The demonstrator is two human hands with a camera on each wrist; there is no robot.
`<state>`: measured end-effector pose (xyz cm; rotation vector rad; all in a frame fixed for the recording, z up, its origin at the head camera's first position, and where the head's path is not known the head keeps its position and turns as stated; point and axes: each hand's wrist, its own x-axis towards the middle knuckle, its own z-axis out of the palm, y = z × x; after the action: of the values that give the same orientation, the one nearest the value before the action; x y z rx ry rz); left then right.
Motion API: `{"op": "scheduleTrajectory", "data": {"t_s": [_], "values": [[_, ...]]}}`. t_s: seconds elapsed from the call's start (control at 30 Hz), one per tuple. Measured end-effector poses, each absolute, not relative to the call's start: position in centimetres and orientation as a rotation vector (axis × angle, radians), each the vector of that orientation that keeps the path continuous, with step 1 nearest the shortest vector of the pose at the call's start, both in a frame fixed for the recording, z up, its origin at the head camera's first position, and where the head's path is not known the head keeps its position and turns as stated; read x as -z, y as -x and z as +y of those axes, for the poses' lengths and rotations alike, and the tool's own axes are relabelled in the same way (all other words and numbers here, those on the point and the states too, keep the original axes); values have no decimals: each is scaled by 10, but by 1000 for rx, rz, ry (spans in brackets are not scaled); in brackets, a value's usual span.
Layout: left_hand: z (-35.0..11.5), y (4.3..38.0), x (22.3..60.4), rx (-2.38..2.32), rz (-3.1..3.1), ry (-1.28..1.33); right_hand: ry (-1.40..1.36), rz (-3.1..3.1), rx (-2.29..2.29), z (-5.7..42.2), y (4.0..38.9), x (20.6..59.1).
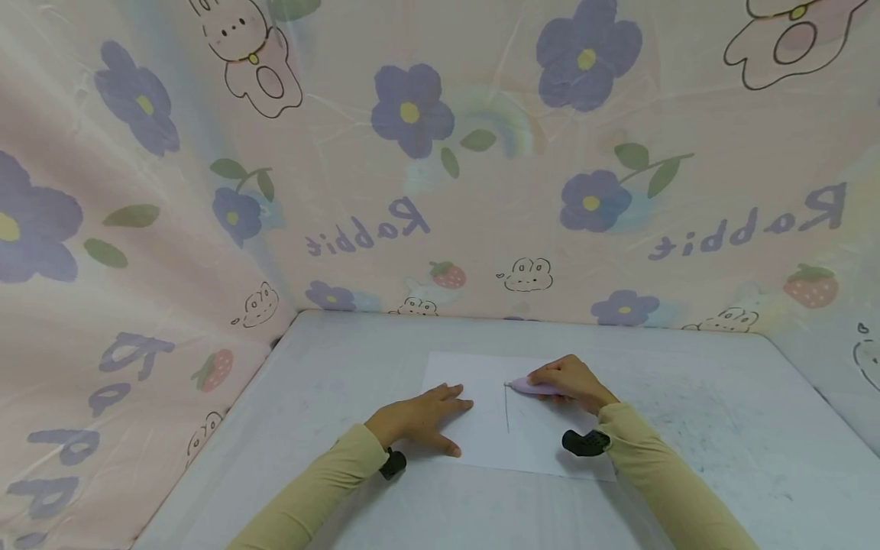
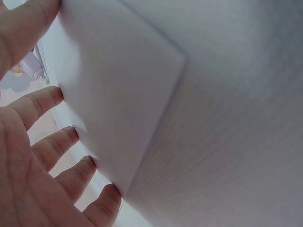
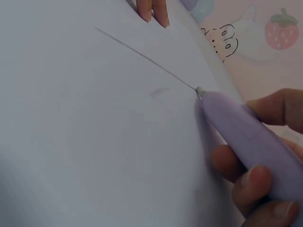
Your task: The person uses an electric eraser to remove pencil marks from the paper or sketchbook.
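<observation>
A white sheet of paper (image 1: 481, 443) lies on the table. My left hand (image 1: 425, 418) rests on its left part with fingers spread; in the left wrist view its fingertips (image 2: 56, 94) touch the sheet near an edge. My right hand (image 1: 569, 382) grips a thick lilac pen-shaped tool (image 3: 246, 137), which resembles an electric eraser. Its narrow pale tip (image 3: 200, 91) meets the far end of a thin dark line (image 3: 144, 57) on the paper. A faint smudge (image 3: 160, 91) shows beside that line.
The white tabletop (image 1: 330, 359) carries dark specks on its right side. Behind it and at the left hangs a printed curtain (image 1: 481, 191) with flowers and rabbits. Black wrist devices (image 1: 584, 443) sit at both sleeve cuffs, close above the table.
</observation>
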<state>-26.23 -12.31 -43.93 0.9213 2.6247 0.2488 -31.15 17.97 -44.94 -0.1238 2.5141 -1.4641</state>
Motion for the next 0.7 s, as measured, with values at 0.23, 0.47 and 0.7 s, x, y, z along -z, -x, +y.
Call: {"op": "scheduleTrajectory", "data": {"t_s": [0.23,0.47,0.7], "values": [[-123,263,440,-245,2625,-915,139,2511,1463,180,312,452],[-124,265,443,-237,2621,-928,149,2507,1474,181,312,452],[-123,264,441,-235,2617,-928,156,2510,1469,182,310,451]]}}
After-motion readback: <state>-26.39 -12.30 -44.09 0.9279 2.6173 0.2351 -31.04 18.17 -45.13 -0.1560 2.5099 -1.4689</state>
